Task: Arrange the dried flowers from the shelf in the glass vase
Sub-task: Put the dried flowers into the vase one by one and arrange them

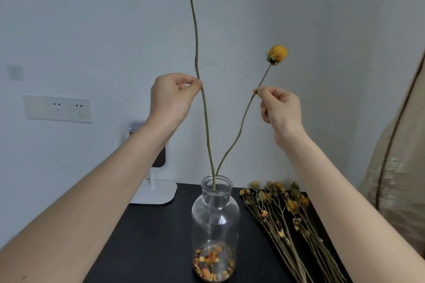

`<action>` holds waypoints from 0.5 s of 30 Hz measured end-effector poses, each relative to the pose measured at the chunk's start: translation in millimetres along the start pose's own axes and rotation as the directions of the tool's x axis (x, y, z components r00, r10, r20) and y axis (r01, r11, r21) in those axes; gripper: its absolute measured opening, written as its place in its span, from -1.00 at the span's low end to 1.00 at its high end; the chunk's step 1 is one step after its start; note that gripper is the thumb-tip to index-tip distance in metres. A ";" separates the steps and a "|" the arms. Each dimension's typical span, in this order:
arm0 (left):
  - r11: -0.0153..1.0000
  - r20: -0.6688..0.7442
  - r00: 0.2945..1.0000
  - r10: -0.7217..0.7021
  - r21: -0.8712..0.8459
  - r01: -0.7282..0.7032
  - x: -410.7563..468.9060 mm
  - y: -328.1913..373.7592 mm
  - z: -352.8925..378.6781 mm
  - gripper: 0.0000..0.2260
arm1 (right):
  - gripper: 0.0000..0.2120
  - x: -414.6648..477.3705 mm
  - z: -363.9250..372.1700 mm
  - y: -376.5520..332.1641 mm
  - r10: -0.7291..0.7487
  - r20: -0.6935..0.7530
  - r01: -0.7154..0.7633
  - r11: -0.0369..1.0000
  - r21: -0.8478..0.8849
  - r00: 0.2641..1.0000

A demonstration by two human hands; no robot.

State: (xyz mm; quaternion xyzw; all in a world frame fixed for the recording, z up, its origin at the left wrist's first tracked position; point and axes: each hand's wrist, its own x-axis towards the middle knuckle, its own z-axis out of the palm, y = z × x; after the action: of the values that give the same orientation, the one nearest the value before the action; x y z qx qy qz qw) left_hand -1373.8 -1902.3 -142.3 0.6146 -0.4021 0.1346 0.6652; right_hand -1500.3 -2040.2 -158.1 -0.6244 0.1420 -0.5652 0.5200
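Pinching stems raised above glass vase (215, 218): left hand (171, 96) gripping tall stem (199, 80), right hand (279, 108) gripping yellow-bud stem (247, 108); loose bundle (287, 220) lying at 3 o'clock.

The glass vase (215, 227) stands at lower centre on the table (151, 241), two stems (205, 119) rising from its neck, loose dried flowers (287, 220) lying right of it, a stand (153, 190) behind left.

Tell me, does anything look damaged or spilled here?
Nothing is spilled. Loose dried petals lie inside the glass vase, at its bottom. The taller stem in the left hand has a ragged orange break near its top.
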 end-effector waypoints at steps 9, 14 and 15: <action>0.998 0.020 0.998 -0.055 0.024 0.055 -9.4 -36.0 5.9 -0.91 | -0.80 -1.6 2.7 22.6 0.008 -0.015 -0.009 0.998 -0.062 1.000; 0.997 0.105 0.992 -0.070 0.040 0.066 -26.7 -56.7 19.0 -0.93 | -0.80 -8.2 1.3 35.9 0.034 0.006 -0.033 0.995 -0.094 0.999; 0.996 0.127 0.989 -0.082 0.038 0.078 -31.8 -61.4 20.6 -0.94 | -0.80 -11.2 1.4 39.1 0.041 0.017 -0.039 0.994 -0.103 0.999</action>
State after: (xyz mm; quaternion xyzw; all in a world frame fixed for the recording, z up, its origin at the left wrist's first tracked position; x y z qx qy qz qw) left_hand -1360.5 -1924.1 -209.8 0.6484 -0.4168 0.0748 0.6327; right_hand -1486.7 -2047.3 -195.8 -0.6529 0.1784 -0.5406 0.4996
